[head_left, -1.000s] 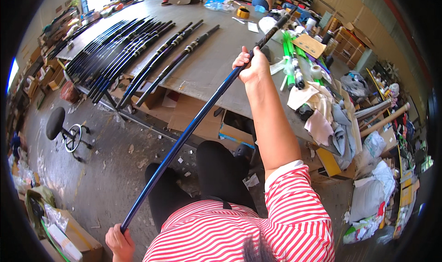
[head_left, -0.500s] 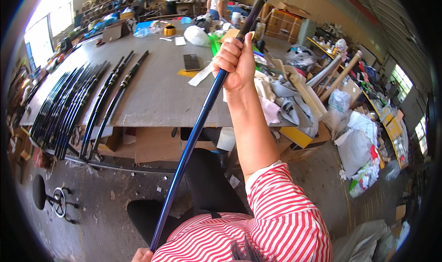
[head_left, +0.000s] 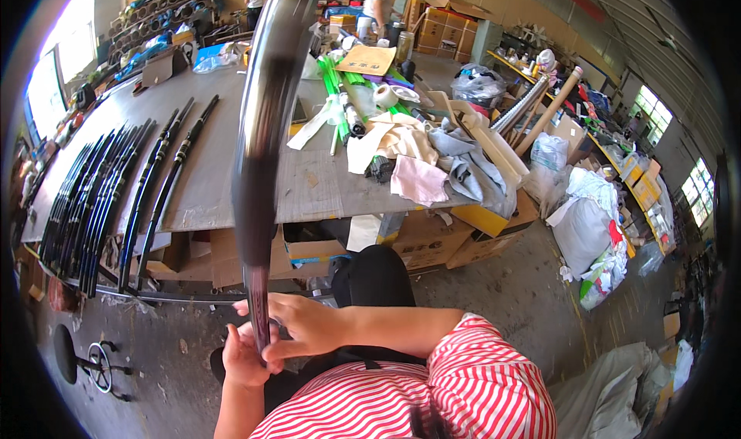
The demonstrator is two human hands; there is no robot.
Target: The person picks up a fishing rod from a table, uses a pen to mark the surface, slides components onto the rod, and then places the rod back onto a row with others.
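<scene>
A dark, glossy fishing rod (head_left: 261, 169) stands nearly upright in front of me, its upper part large and blurred close to the camera. My right hand (head_left: 307, 327) has its thumb and fingers closed round the rod's slim reddish-brown lower section. Against the same section, just left of and below the right one, my left hand (head_left: 245, 356) is curled with its thumb up. Both hands are at my lap. Several dark rods (head_left: 100, 200) lie side by side on the left of the grey table (head_left: 208, 196), their near ends past its edge.
Cloth scraps (head_left: 417, 177), green strips (head_left: 332, 84) and a tape roll (head_left: 384, 96) lie on the table's right. Cardboard boxes (head_left: 432, 242) sit underneath. White sacks (head_left: 590, 231) stand on the floor at right, a wheeled stool (head_left: 68, 354) at left. Two people are at the back.
My right hand has come down from high on the rod to my lap, beside my left hand. The rod has swung from a slant to nearly upright, and the view has shifted.
</scene>
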